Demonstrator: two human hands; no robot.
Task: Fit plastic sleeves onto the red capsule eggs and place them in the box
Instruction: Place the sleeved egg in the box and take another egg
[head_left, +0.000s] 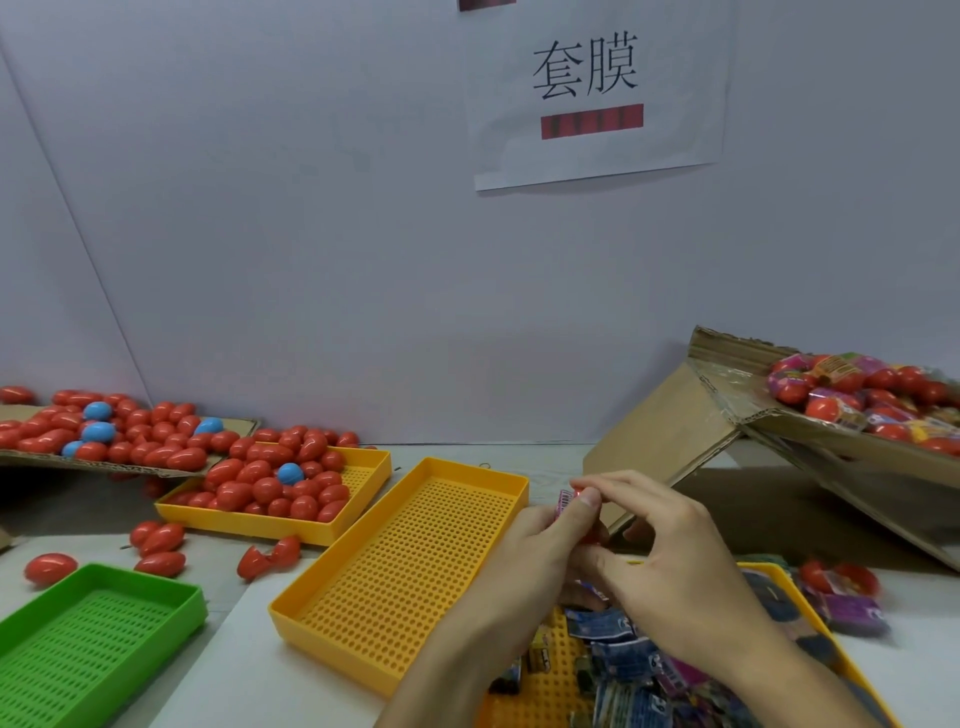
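My left hand (540, 551) and my right hand (670, 551) meet at centre right, both pinching one red capsule egg with a pink printed plastic sleeve (567, 501) on it; the egg is mostly hidden by my fingers. Bare red eggs fill a yellow tray (363, 499) at the left. Loose printed sleeves (623, 670) lie in a yellow tray (550, 691) under my wrists. A tilted cardboard box (670, 431) at the right holds sleeved eggs (857, 400).
An empty perforated yellow tray (415, 561) lies just left of my hands, a green tray (93, 639) at bottom left. A cardboard sheet (31, 457) at far left carries red and blue eggs. Several loose red eggs (161, 540) lie on the table. Two sleeved eggs (841, 587) lie at right.
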